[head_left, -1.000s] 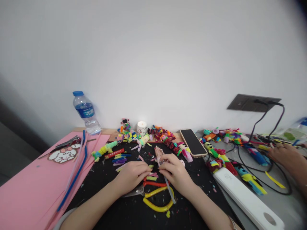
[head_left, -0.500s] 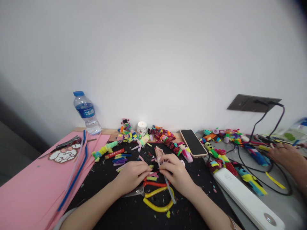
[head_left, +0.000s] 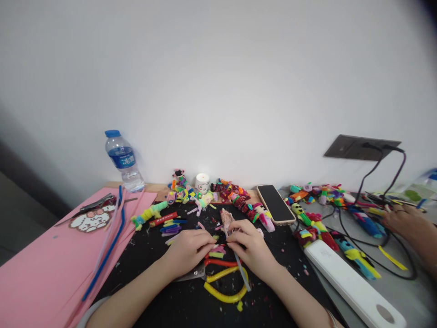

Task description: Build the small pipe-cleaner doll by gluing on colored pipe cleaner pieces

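My left hand and my right hand face each other over a black mat, fingertips pinched together and a small gap between them. Whatever they hold is too small to make out. Below my fingers lie a red pipe cleaner, a bent yellow pipe cleaner and short pink pieces. A pale strip runs down beside my right hand. Just behind that hand is a pinkish, crumpled-looking piece, partly covered by my fingers.
Pipe-cleaner figures, a white jar and a phone line the back. Pink sheets and a water bottle are left. At right are a white device, black cables and another person's hand.
Almost nothing differs. Both my hands keep the same pinched pose over the mat, and the objects around them stay in place.
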A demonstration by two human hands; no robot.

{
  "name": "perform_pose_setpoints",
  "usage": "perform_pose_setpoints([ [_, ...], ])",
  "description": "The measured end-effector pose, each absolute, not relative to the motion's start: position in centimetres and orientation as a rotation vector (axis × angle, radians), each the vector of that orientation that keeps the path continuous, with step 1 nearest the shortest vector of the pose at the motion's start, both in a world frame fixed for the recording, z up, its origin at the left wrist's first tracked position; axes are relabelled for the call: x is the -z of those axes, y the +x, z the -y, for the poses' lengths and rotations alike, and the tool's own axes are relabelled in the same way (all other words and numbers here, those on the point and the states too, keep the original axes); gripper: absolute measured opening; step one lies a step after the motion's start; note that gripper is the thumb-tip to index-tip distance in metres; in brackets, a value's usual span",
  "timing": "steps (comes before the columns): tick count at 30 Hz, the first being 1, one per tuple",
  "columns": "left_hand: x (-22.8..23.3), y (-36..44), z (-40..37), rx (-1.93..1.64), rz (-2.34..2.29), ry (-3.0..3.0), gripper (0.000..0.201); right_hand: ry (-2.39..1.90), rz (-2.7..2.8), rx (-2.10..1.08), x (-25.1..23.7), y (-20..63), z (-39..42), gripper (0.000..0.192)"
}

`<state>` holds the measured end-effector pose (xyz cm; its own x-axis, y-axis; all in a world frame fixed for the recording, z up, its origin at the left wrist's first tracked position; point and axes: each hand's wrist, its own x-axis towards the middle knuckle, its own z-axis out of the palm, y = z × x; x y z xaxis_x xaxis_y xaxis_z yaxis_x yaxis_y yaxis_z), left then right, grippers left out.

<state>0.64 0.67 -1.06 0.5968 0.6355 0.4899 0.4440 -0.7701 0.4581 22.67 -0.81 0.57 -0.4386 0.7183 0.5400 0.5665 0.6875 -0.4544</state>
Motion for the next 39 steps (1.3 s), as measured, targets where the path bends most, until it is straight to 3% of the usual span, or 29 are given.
perform_pose_setpoints([
  [39, 0.95, 0.68, -0.68, -0.949, -0.913, 2.518, 0.015, -0.996, 2.138, -0.28, -0.65, 22.69, 0.94, 0.014],
])
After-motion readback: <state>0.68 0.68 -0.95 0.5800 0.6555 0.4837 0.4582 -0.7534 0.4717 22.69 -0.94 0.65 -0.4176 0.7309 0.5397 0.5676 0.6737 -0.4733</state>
